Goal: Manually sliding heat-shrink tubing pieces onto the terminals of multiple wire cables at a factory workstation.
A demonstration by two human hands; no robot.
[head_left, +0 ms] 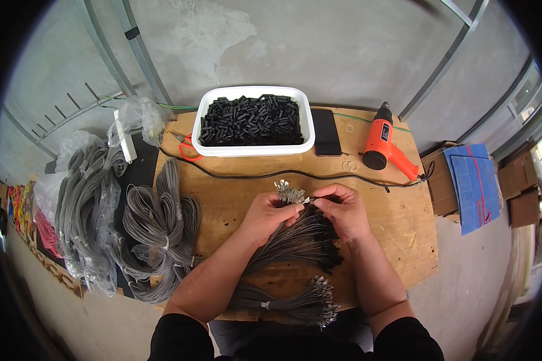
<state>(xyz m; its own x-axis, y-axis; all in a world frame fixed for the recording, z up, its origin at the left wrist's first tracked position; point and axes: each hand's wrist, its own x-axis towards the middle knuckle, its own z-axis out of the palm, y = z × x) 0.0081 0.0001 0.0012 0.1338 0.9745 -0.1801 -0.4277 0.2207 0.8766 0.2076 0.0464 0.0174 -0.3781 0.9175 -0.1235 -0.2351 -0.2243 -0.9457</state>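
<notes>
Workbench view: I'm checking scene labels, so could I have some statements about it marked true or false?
1. The white tub holds black sleeves. True.
2. A black phone lies between the tub and the heat gun. True.
3. The heat gun is blue. False: it is orange-red and black.
4. A hand reaches into the tub. False: the left hand and right hand are both by the metal wire ends.

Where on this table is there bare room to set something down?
Most room: bare table between the right hand, black cord and right edge. A narrower strip lies between that cord and the white tub. Crowded: the left, under gray cable bundles, and the near middle, where wires fan out.
</notes>
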